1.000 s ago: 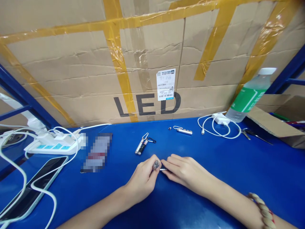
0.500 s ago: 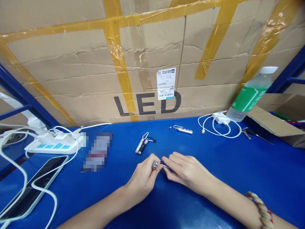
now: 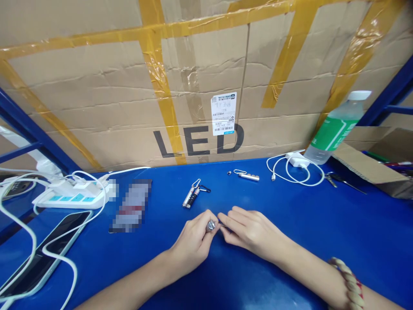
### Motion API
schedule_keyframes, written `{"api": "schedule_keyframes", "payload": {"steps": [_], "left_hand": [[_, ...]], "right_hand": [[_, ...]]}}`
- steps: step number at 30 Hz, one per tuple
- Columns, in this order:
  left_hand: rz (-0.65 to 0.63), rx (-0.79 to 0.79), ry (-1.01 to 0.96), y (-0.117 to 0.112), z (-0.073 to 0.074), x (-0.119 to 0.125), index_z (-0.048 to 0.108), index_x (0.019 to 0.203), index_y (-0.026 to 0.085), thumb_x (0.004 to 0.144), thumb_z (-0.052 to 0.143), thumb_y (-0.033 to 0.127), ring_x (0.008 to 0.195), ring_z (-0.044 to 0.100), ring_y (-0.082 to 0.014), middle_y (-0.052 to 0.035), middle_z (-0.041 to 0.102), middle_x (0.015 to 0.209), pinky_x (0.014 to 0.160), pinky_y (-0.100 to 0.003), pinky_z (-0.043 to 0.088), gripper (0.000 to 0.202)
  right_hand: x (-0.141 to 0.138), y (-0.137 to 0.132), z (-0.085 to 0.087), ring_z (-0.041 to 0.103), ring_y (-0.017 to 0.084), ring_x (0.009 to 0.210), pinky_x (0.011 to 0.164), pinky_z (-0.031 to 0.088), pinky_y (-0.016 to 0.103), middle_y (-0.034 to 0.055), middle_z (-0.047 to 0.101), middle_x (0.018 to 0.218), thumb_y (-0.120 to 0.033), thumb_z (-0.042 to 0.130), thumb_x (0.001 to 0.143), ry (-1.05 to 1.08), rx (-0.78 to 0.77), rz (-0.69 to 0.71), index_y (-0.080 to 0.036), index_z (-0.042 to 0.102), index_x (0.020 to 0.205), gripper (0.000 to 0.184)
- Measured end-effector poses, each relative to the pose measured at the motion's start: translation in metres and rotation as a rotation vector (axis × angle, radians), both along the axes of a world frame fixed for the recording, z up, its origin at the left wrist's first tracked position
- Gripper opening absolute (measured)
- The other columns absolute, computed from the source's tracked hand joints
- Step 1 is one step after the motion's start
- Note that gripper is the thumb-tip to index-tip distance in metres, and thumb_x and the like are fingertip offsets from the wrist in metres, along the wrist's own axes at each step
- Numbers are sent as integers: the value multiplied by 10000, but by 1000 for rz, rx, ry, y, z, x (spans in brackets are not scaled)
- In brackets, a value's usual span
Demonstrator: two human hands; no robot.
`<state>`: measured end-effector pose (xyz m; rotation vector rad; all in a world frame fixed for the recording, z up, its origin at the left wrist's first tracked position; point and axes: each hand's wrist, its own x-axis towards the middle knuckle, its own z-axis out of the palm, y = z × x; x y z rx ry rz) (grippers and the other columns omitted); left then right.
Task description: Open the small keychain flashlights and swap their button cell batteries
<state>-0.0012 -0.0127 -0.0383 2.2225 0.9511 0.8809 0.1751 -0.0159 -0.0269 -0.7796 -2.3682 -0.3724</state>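
Observation:
My left hand (image 3: 196, 234) is closed round a small silver keychain flashlight (image 3: 211, 225), whose round end points towards me while the fingers cover the rest. Close beside it, my right hand (image 3: 247, 228) pinches a thin metal piece (image 3: 223, 225) against the flashlight side; its kind is mostly hidden by the fingers. Beyond my hands lie a silver flashlight (image 3: 188, 196) and a black flashlight (image 3: 193, 198) side by side, with carabiner clips. Farther right is another silver flashlight (image 3: 249, 176) with a white clip, and a tiny metal part (image 3: 229, 173) near it.
At left are a power strip (image 3: 71, 199) with cables, a phone (image 3: 48, 254) and a blurred-out flat item (image 3: 132, 206). A large carton (image 3: 112, 107) stands behind. At right are a bottle (image 3: 335, 129), a charger cable (image 3: 290, 170), scissors (image 3: 345, 183) and an open box (image 3: 368, 165).
The gap between my fingertips has narrowed slightly, and less of the thin metal piece shows. The whole view has shifted a little; the things on the table stay put.

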Motion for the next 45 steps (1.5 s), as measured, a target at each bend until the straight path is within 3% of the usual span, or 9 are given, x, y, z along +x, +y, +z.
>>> {"api": "schedule_keyframes", "payload": {"steps": [11, 17, 22, 26, 31, 39, 45], "left_hand": [[-34, 77, 2, 0, -5, -1, 361, 701, 194, 882, 351, 154, 566, 366, -100, 28, 403, 646, 548, -220, 296, 185], [-3, -42, -7, -3, -4, -1, 350, 727, 200, 888, 367, 206, 527, 349, -92, 48, 392, 621, 527, -202, 305, 162], [-17, -120, -37, -6, -2, -1, 372, 875, 201, 869, 400, 215, 494, 350, -86, 68, 388, 601, 500, -188, 309, 31], [-57, -119, 18, -5, 4, -1, 377, 1005, 191, 870, 370, 205, 560, 441, -108, 31, 490, 685, 554, -210, 357, 135], [-75, -105, 113, -4, 6, -1, 424, 844, 196, 874, 342, 210, 627, 498, -140, -15, 555, 745, 594, -239, 393, 89], [-108, -97, 113, -4, 5, 0, 495, 973, 178, 890, 315, 213, 718, 552, -170, -48, 583, 826, 681, -262, 437, 201], [-100, -99, 92, -3, 5, 1, 475, 860, 185, 889, 313, 218, 676, 526, -156, -28, 550, 774, 656, -244, 416, 167]], "right_hand": [[-1, -1, -1, 489, 123, 488, 497, 434, 241, 10, 521, 534, -118, 397, 871, 52, 73, 31, -107, 600, 744, 239], [1, 2, 1, 459, 108, 483, 481, 405, 227, 1, 508, 529, -118, 374, 880, 92, 51, 41, -117, 603, 760, 258], [7, 5, 2, 412, 100, 485, 473, 374, 228, 4, 507, 542, -143, 416, 884, 192, 20, 28, -107, 602, 805, 206], [7, 3, 0, 421, 87, 487, 476, 370, 217, -4, 516, 556, -151, 440, 878, 249, 35, 16, -129, 599, 818, 171], [4, 1, -1, 453, 94, 504, 478, 387, 221, 2, 527, 577, -176, 449, 885, 253, 14, 44, -116, 597, 872, 160], [5, 0, -2, 422, 103, 529, 490, 386, 224, 5, 503, 586, -180, 459, 894, 222, -21, 72, -88, 586, 936, 163], [5, 0, -2, 441, 113, 556, 495, 397, 228, 18, 525, 618, -192, 453, 900, 191, -54, 74, -76, 587, 964, 188]]}}
